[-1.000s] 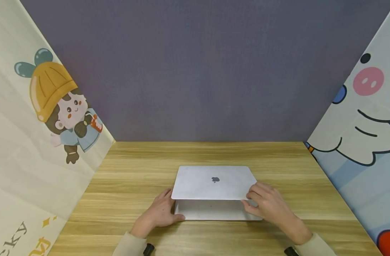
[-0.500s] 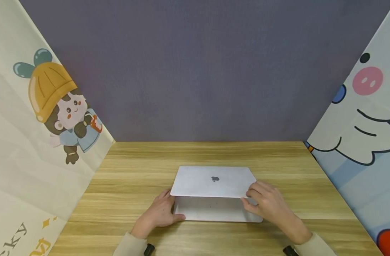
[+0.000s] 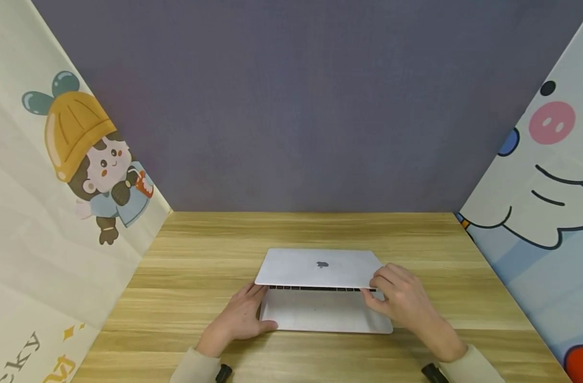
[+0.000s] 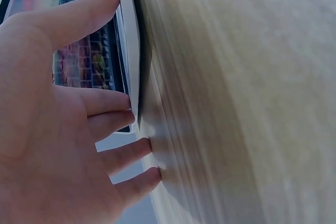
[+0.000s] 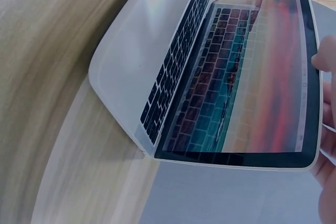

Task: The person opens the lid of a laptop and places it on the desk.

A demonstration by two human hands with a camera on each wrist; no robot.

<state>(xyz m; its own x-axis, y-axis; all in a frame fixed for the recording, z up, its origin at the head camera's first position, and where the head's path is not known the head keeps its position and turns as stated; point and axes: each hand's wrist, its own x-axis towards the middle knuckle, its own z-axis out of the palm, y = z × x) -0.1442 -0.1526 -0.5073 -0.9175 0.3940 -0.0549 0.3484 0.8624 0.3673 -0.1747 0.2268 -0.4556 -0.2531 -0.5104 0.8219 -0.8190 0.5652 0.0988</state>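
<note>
A silver laptop lies on the wooden table with its lid partly raised; a row of black keys shows under the lid's front edge in the head view. My right hand pinches the lid's front right corner between thumb and fingers. The left hand rests against the left side of the base, thumb at the front corner and fingers fairly straight along the edge, as the left wrist view also shows. Seen from the right wrist, the screen is lit with a colourful picture, and the keyboard reflects in it.
The wooden table extends around the laptop on all sides. A dark grey panel stands behind it. Cloths printed with cartoon figures hang left and right.
The laptop lid has tilted further up, its front edge rising with my right hand, so the base shows more and keys have come into view. My left hand stays in place.
</note>
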